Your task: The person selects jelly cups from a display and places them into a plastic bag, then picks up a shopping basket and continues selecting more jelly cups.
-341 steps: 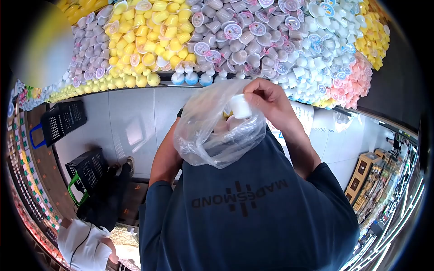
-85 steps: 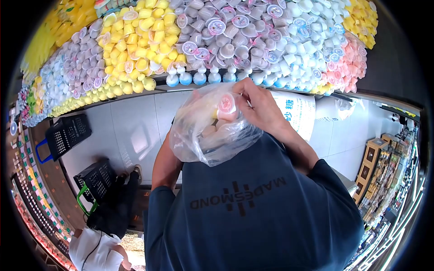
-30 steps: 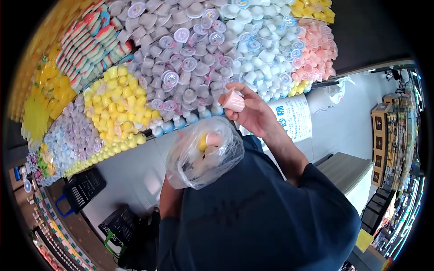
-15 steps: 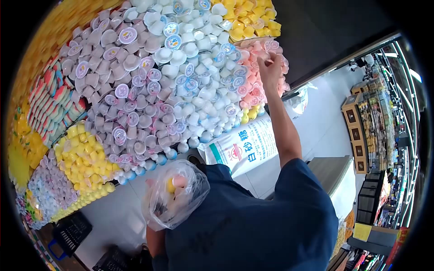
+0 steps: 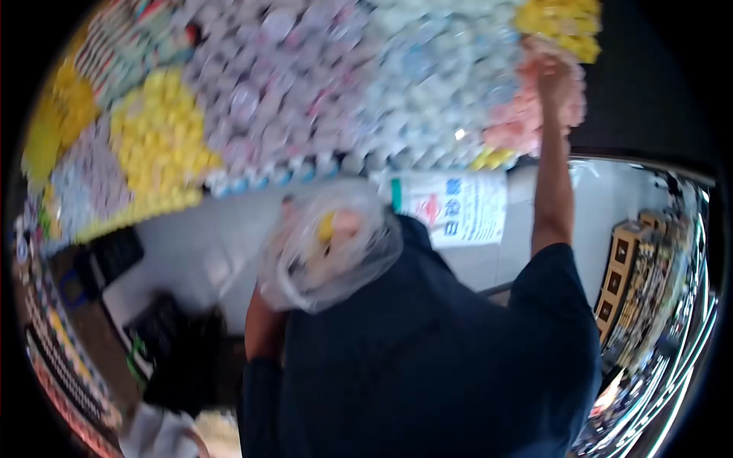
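"Bag (image 5: 370,256) of clear plastic, where is it?"

"It is before the dark shirt (image 5: 427,359), with one yellow piece (image 5: 327,227) and one pink piece (image 5: 347,223) showing inside. The left hand (image 5: 285,221) is at its side, mostly covered by film; how open it is, one cannot tell."

"And the right hand (image 5: 554,76)?"

"It is at the pink cups (image 5: 511,126), near the yellow cups (image 5: 561,23). Its fingers look bent, but because of blur one cannot tell if they hold a cup."

"What is in between?"

"A printed white sack (image 5: 473,210), below the pale blue cups (image 5: 427,84). On the view's left are a black basket (image 5: 111,256) and another person's white clothing (image 5: 156,435)."
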`<state>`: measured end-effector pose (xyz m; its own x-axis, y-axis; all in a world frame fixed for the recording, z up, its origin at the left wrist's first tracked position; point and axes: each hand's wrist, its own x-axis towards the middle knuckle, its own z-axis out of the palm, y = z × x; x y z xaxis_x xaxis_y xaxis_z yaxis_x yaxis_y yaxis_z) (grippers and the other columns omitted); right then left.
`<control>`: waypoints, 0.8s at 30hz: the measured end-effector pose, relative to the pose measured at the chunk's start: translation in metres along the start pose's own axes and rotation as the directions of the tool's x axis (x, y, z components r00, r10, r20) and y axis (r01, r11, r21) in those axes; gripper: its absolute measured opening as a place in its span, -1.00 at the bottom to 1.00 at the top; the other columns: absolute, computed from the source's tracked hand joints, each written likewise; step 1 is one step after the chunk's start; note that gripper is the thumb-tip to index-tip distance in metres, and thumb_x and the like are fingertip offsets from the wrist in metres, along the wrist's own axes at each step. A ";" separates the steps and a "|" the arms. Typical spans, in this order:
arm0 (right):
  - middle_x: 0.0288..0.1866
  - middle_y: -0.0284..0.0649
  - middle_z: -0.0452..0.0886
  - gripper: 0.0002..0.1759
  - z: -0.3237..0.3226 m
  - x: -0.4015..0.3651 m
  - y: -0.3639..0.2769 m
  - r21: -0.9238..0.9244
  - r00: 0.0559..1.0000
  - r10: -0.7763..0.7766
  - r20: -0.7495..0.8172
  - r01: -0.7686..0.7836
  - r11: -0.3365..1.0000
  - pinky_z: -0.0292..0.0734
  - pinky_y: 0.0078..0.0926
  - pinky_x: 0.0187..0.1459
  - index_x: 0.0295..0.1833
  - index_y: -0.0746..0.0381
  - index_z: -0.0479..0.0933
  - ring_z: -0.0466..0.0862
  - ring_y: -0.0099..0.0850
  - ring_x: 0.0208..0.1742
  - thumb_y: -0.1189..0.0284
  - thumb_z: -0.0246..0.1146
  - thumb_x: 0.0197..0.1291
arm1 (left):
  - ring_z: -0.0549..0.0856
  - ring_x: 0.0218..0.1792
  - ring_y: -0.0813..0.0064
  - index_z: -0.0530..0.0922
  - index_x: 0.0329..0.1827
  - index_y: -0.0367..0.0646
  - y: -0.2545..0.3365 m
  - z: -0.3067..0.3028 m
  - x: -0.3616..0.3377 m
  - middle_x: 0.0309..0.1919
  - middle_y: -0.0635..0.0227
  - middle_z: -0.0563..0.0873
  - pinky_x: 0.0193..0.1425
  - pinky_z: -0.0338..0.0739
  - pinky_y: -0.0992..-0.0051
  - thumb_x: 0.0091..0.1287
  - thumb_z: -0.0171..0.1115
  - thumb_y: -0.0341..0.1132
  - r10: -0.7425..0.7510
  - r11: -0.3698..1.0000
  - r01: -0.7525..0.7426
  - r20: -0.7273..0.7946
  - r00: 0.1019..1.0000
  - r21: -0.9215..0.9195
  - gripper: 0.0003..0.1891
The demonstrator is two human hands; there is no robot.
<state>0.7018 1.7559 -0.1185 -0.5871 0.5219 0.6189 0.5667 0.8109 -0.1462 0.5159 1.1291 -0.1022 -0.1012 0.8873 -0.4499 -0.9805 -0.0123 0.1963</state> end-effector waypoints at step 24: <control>-0.13 -0.24 0.56 -0.77 -0.104 -0.131 -0.388 0.744 0.611 -0.645 0.459 0.132 0.655 0.56 -0.24 -0.04 -0.12 0.17 0.56 0.61 -0.19 -0.09 0.54 0.33 0.06 | 0.61 0.14 0.23 0.30 0.45 -0.27 0.020 0.009 0.045 0.21 0.08 0.55 0.27 0.52 0.23 0.33 -0.05 0.46 0.062 0.997 -0.053 0.200 0.978 -0.049 -0.05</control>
<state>0.6193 1.3454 -0.0622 -0.9895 -0.0822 0.1187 -0.1368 0.7971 -0.5882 0.4935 1.1725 -0.1107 -0.1257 0.9592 -0.2533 -0.9808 -0.0818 0.1768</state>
